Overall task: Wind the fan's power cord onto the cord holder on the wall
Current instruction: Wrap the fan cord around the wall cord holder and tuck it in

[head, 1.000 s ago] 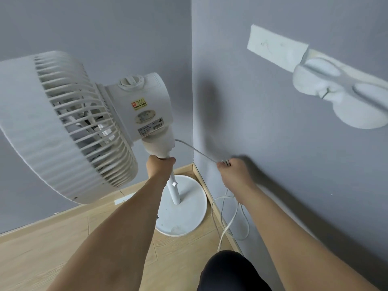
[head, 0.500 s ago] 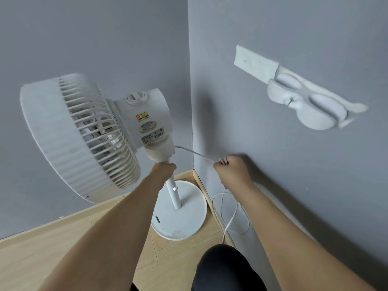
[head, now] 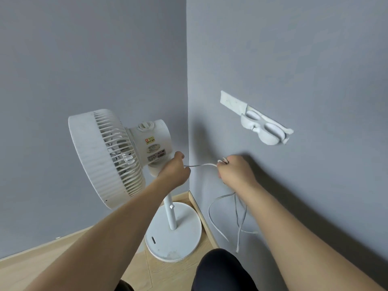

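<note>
A white pedestal fan [head: 109, 156] stands in the room's corner on a round base [head: 174, 232]. Its white power cord [head: 201, 165] runs taut from my left hand [head: 175, 171] to my right hand [head: 235, 171]. My left hand is at the fan's neck, fingers curled round the cord there. My right hand grips a bundle of cord, and loose loops [head: 237, 217] hang below it against the wall. The white cord holder [head: 262, 129] is fixed to the right wall, above and right of my right hand, with no cord on it.
Grey walls meet in a corner [head: 187, 101] just behind the fan. A wooden skirting board [head: 199, 215] runs along the right wall's foot. The wooden floor [head: 63, 267] lies to the left. My dark-clothed knee [head: 220, 271] is at the bottom middle.
The view has pulled back and tilted up, so fan and holder look smaller and lower. My left hand has moved from the fan's pole up to the cord at the neck. My right hand keeps its hold.
</note>
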`<action>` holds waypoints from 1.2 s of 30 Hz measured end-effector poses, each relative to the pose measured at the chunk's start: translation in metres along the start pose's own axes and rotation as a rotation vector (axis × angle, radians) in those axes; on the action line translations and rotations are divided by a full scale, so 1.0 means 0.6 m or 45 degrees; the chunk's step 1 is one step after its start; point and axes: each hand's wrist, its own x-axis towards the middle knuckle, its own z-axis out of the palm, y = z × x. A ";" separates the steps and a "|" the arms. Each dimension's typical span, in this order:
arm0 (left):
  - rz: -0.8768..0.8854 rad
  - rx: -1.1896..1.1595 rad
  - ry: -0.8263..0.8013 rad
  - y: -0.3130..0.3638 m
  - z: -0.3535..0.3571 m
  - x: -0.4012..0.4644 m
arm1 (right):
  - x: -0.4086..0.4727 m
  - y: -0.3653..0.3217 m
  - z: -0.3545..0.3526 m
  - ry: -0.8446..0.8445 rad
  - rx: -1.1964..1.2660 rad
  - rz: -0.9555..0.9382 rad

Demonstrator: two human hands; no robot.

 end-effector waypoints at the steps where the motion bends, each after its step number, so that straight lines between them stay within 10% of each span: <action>1: 0.059 0.030 0.028 0.011 -0.007 -0.001 | -0.003 -0.009 -0.008 0.004 -0.023 -0.005; 6: 0.251 0.328 -0.119 0.068 -0.035 -0.015 | -0.037 -0.055 -0.064 0.050 -0.116 -0.088; 25: 0.458 -0.291 0.125 0.249 -0.141 -0.061 | -0.154 -0.138 -0.234 0.350 -0.164 -0.306; 36: 0.369 -0.403 0.127 0.231 -0.146 -0.075 | -0.200 -0.168 -0.237 -0.065 -0.307 -0.148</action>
